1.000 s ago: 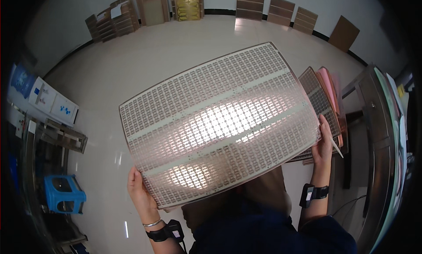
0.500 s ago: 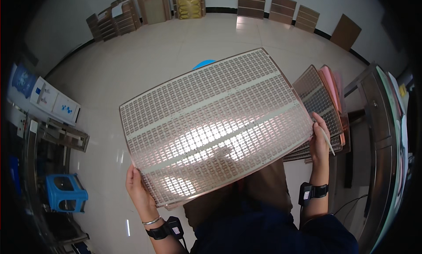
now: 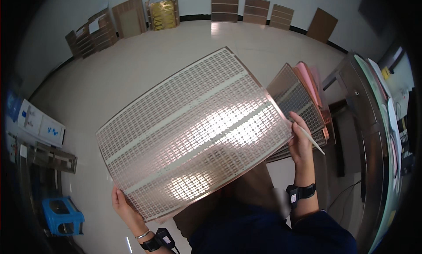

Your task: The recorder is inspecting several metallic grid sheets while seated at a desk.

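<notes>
In the centre of the frame a large thin copper-coloured sheet [image 3: 193, 135] with a fine grid pattern is held up, tilted, and bright light reflects on it. The left hand [image 3: 125, 205] grasps its lower left corner, and the right hand [image 3: 301, 142] grips its right edge and also holds a thin white stick [image 3: 312, 139]. Behind the right edge, a stack of similar sheets [image 3: 303, 96], some pink, lies beside a metal cabinet [image 3: 369, 135]. A blue stool [image 3: 63, 215] stands at lower left.

perforated copper-toned sheet [image 3: 193, 135] | large, thin, glossy | tilted, held aloft above floor
</notes>
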`<state>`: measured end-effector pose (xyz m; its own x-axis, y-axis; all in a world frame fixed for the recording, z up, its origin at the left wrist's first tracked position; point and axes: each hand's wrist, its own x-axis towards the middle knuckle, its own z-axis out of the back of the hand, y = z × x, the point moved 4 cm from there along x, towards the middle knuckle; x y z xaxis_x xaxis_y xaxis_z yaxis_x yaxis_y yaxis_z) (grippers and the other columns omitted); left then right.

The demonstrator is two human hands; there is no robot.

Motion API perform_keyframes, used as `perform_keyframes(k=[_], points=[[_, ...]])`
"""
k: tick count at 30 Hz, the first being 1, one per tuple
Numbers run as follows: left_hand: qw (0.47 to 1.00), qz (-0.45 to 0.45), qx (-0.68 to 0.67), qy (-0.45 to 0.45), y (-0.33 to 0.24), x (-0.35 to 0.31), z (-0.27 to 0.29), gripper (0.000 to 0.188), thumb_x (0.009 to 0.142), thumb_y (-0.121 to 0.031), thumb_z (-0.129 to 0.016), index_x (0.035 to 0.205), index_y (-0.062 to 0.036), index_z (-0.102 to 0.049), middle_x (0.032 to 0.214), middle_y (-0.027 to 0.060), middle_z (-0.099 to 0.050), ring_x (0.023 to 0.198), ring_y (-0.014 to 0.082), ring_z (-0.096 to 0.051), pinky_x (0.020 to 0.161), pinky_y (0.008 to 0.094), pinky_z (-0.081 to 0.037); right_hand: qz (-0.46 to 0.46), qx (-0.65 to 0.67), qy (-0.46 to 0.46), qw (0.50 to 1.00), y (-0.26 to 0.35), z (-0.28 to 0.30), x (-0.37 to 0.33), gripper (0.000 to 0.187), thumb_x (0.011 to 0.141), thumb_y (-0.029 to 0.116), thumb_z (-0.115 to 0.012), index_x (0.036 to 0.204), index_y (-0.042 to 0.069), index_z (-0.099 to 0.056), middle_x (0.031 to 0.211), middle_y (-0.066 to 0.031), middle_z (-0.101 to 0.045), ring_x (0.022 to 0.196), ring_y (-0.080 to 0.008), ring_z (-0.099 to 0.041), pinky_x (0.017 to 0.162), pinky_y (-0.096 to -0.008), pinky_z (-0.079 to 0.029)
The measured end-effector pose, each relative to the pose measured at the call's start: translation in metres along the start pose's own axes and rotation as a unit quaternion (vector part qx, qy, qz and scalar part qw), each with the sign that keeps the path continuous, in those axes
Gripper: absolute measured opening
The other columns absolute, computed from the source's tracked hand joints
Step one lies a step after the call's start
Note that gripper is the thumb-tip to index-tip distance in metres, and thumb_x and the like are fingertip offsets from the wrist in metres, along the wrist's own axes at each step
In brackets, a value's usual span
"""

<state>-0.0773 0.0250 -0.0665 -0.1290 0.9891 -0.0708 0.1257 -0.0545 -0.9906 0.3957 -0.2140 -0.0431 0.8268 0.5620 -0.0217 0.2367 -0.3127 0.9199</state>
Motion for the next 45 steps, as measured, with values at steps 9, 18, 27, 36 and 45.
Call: perform_keyframes(k=[9, 18, 27, 36, 45], points=[[0.997, -0.044, 0.063, -0.028, -0.007, 0.004, 0.006, 0.032, 0.1, -0.021, -0.048, 0.116, 0.004, -0.058, 0.108, 0.0073, -0.063, 0.093, 0.0145, -0.059, 0.084, 0.0276, -0.048, -0.021, 0.003, 0.019, 1.0, 0.006, -0.012, 0.003, 0.039, 0.096, 0.02, -0.052, 0.128, -0.003, -0.049, 0.091, -0.0089, -0.066, 0.079, -0.0112, -0.061, 0.071, -0.0225, -0.048], [0.995, -0.082, -0.052, -0.009, -0.015, 0.008, 0.025, 0.032, 0.099, -0.029, -0.049, 0.107, 0.0009, -0.056, 0.102, 0.0057, -0.063, 0.091, 0.0144, -0.058, 0.083, 0.0285, -0.047, 0.071, -0.266, 0.193, 0.942, 0.06, -0.017, 0.011, 0.024, 0.094, 0.024, -0.058, 0.105, 0.003, -0.057, 0.075, 0.0065, -0.052, 0.065, -0.003, -0.044, 0.057, -0.0168, -0.034], [0.897, 0.064, -0.314, 0.304, -0.009, 0.056, -0.001, 0.03, 0.092, -0.002, -0.053, 0.121, 0.0018, -0.051, 0.116, 0.0122, -0.06, 0.097, 0.0164, -0.06, 0.088, 0.0304, -0.052, 0.153, -0.112, 0.05, 0.98, 0.076, -0.007, 0.031, 0.038, 0.097, 0.031, -0.05, 0.124, 0.005, -0.05, 0.133, -0.0131, -0.051, 0.118, -0.0227, -0.051, 0.097, -0.0332, -0.043], [0.895, 0.218, -0.289, 0.26, -0.025, -0.036, -0.054, 0.045, 0.098, -0.023, -0.047, 0.137, 0.0001, -0.039, 0.136, 0.016, -0.047, 0.122, 0.0235, -0.05, 0.104, 0.0398, -0.04, 0.056, -0.034, 0.019, 0.998, 0.047, -0.031, 0.031, 0.042, 0.097, 0.034, -0.048, 0.127, 0.006, -0.049, 0.135, -0.0135, -0.05, 0.119, -0.0237, -0.051, 0.098, -0.0339, -0.043], [0.899, 0.245, -0.277, 0.234, -0.02, -0.043, -0.065, 0.047, 0.099, -0.008, -0.042, 0.144, -0.0035, -0.028, 0.139, 0.0119, -0.045, 0.124, 0.0208, -0.047, 0.104, 0.0332, -0.041, -0.05, 0.049, 0.003, 0.998, 0.015, -0.01, 0.001, 0.045, 0.097, 0.038, -0.045, 0.13, 0.006, -0.048, 0.136, -0.0139, -0.048, 0.12, -0.0247, -0.051, 0.099, -0.0346, -0.043]])
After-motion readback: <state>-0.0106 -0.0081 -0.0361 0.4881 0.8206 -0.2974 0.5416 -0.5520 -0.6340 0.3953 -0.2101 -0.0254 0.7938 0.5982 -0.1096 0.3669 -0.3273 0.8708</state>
